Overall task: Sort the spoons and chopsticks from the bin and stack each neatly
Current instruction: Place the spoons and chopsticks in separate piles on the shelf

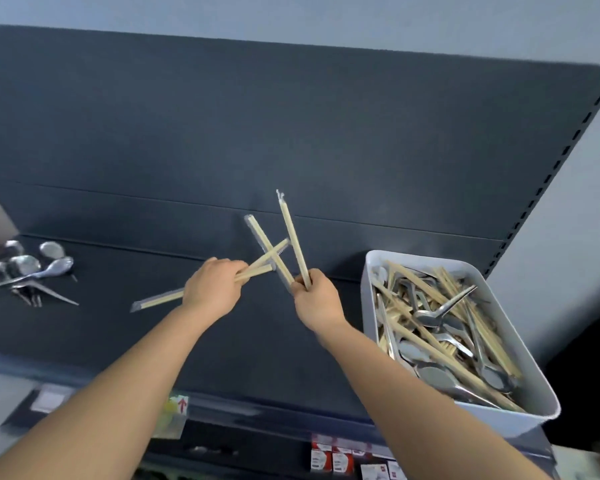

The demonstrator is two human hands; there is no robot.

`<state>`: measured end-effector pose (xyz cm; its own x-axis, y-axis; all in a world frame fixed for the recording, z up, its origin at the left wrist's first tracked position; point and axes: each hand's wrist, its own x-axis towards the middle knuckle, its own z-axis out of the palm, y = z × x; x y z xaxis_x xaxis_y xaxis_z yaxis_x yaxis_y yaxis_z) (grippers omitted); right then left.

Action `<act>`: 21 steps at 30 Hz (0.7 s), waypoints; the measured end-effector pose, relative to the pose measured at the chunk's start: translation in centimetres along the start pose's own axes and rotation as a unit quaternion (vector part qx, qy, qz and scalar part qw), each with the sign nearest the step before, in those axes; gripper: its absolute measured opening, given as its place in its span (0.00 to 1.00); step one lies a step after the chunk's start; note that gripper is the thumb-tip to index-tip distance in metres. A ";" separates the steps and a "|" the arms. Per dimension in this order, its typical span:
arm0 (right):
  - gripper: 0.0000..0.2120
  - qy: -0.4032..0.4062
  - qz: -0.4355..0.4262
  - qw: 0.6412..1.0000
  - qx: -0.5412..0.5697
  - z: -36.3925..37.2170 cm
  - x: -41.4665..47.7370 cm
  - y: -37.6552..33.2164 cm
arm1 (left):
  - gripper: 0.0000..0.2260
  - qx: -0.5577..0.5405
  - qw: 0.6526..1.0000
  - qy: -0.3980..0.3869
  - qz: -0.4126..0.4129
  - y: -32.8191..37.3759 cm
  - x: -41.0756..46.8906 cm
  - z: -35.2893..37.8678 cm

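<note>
Left hand (210, 289) and right hand (317, 303) each grip wrapped chopsticks (291, 237) above a red-arrow shelf label (182, 404).

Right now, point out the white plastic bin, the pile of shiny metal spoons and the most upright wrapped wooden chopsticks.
white plastic bin (513, 423), head view, near outer wall.
pile of shiny metal spoons (26, 265), head view, one spoon's bowl.
most upright wrapped wooden chopsticks (287, 221), head view, upper shaft.

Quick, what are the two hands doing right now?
Left hand: grips a bundle of wrapped chopsticks.
Right hand: grips two more wrapped pairs.
</note>
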<state>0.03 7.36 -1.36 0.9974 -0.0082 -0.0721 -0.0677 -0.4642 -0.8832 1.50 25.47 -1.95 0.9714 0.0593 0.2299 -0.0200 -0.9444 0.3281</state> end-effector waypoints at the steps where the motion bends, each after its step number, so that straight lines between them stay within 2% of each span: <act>1: 0.03 -0.016 0.013 1.000 -0.006 1.4 0.3 -0.1 | 0.08 0.001 1.000 -0.017 -0.010 -1.6 0.1 0.0; 11: 0.12 -0.101 0.121 0.981 -0.117 14.3 4.1 -1.0 | 0.09 0.026 0.984 -0.173 0.013 -14.6 2.0 1.9; 13: 0.09 -0.101 0.130 0.974 -0.153 15.6 4.6 -1.2 | 0.09 0.022 0.976 -0.214 0.027 -16.0 2.6 2.6; 17: 0.11 -0.054 0.126 0.967 -0.216 17.2 5.7 -1.0 | 0.12 0.024 0.958 -0.271 0.089 -17.5 3.6 3.8; 21: 0.09 0.020 0.120 0.957 -0.264 17.9 6.6 -1.2 | 0.13 -0.016 0.953 -0.270 0.139 -18.1 4.1 4.6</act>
<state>6.24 23.73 -9.07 0.9555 -0.2009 -0.2161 -0.2837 -0.8273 -0.4849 6.92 41.31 -11.14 0.9071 -0.3757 -0.1897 -0.2940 -0.8882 0.3529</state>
